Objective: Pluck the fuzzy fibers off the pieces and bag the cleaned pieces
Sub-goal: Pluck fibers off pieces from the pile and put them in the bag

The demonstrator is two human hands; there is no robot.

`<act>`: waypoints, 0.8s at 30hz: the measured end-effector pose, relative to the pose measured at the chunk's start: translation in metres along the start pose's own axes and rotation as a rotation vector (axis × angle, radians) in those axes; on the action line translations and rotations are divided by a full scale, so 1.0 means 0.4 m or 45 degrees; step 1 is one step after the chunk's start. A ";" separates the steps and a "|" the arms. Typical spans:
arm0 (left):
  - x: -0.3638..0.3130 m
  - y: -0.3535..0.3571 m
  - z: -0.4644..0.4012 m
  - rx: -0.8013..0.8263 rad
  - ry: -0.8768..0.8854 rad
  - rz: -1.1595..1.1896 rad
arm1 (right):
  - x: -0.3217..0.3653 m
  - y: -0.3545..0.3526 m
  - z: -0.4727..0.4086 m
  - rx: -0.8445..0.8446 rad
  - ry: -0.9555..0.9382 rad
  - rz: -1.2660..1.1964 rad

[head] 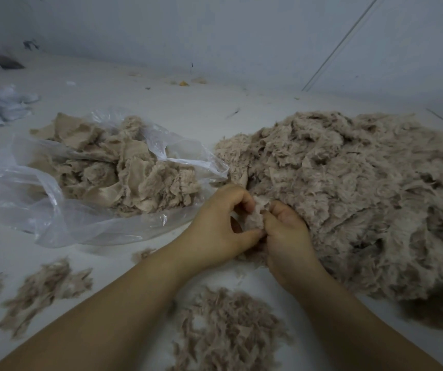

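Toward the left edge of the tabletop [241, 108]: clear plastic bag [54, 199], mouth open toward the middle, lying slack. Inside it, cleaned pieces [124, 170], flat beige fabric scraps with little pile left. The bag film looks thin and slippery; it would likely collapse if not held open at the rim.

Near front edge, left and centre: loose tufts of plucked fibers [231, 333], scattered in low heaps. Judged almost weightless, apt to drift or cling to skin.

Centre: left hand [215, 228] and right hand [287, 236], touching each other, both working one small piece [255, 215] held just above the tabletop at the near-left foot of the big pile. Left hand's grip: fingers curled round the piece, thumb pinching at its lower edge. Right hand's grip: thumb and fingertips closed on the fuzz at the piece's right side. The exact pinch point is partly hidden by the fingers.

Right half of tabletop, out to the right edge: large pile of uncleaned pieces [354, 196], shaggy, tangled together.

Handling judgement: the piece is soft, limp and light, and not fragile. Backing cloth gives the firmer hold; best taken at a bare fabric edge, with fibers pinched in small tufts close to their roots. Broad handfuls would probably slip.
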State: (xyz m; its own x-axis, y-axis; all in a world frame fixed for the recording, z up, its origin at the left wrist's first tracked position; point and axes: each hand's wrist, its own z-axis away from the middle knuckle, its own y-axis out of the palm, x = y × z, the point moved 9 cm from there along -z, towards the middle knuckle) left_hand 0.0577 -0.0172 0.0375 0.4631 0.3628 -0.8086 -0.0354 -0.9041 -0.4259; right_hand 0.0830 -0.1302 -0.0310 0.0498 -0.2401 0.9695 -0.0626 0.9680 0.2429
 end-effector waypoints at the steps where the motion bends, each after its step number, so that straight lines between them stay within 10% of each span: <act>1: 0.003 -0.004 -0.002 -0.028 -0.009 -0.008 | 0.000 -0.001 -0.001 -0.005 -0.003 0.020; 12: 0.077 -0.039 -0.003 -0.217 -0.329 0.403 | -0.002 0.002 0.000 0.003 0.006 -0.037; 24: 0.014 -0.058 -0.014 -0.135 -0.152 1.386 | -0.014 -0.008 -0.001 -0.042 0.099 0.018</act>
State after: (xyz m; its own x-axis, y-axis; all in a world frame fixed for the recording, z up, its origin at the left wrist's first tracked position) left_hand 0.0663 0.0043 0.0451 0.1417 -0.6259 -0.7670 -0.2940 -0.7664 0.5711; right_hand 0.0831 -0.1318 -0.0371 0.1264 -0.2211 0.9670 -0.0310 0.9735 0.2266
